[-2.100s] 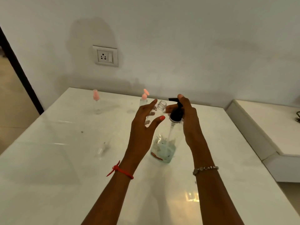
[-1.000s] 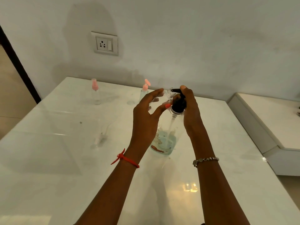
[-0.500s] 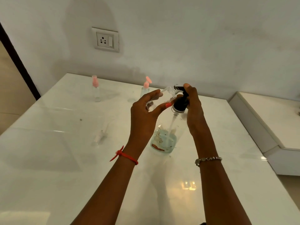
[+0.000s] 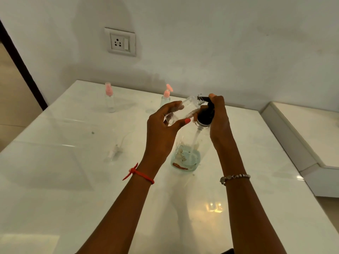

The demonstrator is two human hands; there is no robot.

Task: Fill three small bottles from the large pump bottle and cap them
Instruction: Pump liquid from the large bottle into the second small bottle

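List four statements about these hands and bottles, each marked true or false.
1. The left hand holds the small clear uncapped bottle tilted, mouth at the black pump head. True.
2. The right hand lies flat on the glossy white table. False: it grips the black pump head.
3. The left pink-capped clear bottle and the right pink-capped clear bottle stand upright near the wall. True.
4. The large clear pump bottle is full. False: pale blue liquid sits only near its bottom.

The white tabletop (image 4: 55, 180) is smooth and very shiny. The large pump bottle (image 4: 187, 149) and the small bottle (image 4: 185, 109) are clear and glossy, and the pump top (image 4: 206, 114) looks like black plastic. The wall (image 4: 220, 43) is dull.
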